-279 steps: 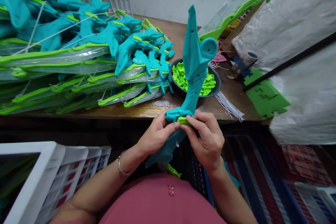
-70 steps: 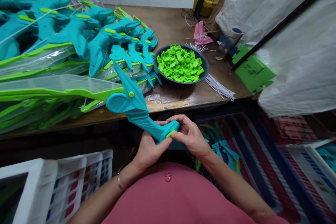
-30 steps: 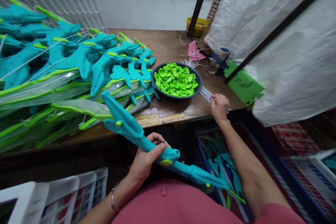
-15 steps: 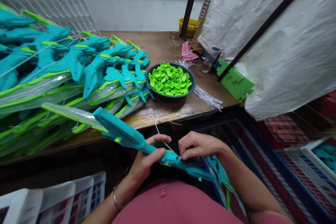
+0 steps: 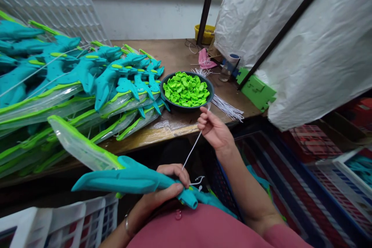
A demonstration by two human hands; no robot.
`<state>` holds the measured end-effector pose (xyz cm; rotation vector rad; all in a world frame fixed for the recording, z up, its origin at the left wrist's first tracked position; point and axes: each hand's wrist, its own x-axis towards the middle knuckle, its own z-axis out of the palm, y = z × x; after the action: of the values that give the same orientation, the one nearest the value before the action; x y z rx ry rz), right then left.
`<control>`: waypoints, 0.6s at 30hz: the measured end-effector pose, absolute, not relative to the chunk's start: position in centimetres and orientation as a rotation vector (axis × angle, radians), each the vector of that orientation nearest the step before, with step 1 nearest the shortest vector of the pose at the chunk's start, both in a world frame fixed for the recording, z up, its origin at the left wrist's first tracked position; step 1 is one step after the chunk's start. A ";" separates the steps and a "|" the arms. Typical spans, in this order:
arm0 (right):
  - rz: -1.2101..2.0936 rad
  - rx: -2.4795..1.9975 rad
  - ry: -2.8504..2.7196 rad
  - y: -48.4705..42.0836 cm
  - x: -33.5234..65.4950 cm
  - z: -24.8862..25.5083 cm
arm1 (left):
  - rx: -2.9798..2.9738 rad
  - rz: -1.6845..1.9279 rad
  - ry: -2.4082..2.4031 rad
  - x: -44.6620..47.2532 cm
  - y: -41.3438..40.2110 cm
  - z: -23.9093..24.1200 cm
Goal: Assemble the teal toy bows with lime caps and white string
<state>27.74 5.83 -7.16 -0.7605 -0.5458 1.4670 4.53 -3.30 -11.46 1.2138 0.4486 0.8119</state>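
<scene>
My left hand (image 5: 171, 184) is wrapped around the middle of a teal plastic toy piece (image 5: 130, 178), shaped like part of a toy bow. One end has a clear blade with a green edge, pointing up to the left. Its hollow, open tip (image 5: 191, 200) shows below my thumb. My right hand (image 5: 215, 130) is raised near the bowl, pinching a white cord (image 5: 192, 151). The cord runs taut down to my left hand; a looped end shows just right of those fingers. Where the cord enters the toy piece is hidden.
Many similar teal toy pieces (image 5: 107, 81) are heaped on the left of the table (image 5: 171, 56). A dark bowl (image 5: 190, 108) holds bright green plastic pieces. Beside it lie white cords (image 5: 228, 107) and a glass jar (image 5: 229, 68). A white crate (image 5: 78, 221) stands lower left.
My right hand has moved up and away from the toy piece, drawing the cord tight. The toy piece has turned, its open tip now facing down and toward me.
</scene>
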 end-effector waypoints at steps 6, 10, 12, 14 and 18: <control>1.290 -0.769 -0.310 5.6 31.3 -4.6 | 1.174 0.862 0.386 4.0 -3.8 -11.9; 1.106 -0.872 -0.430 4.0 33.2 -4.1 | 1.155 1.022 0.393 4.3 -3.0 -11.3; 0.912 -0.959 -0.574 2.9 34.5 -3.8 | 1.153 1.242 0.432 4.1 -2.1 -10.1; 0.633 -1.058 -0.710 1.5 36.1 -3.4 | 1.113 1.508 0.472 3.5 -1.0 -8.2; -0.326 -1.397 -1.011 -2.2 39.6 -1.8 | 0.954 1.823 0.422 -0.4 1.0 -4.1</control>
<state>39.56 -2.24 -1.75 -1.3967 -1.0112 -0.3260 -0.40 0.99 -4.06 0.9544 0.4218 1.8225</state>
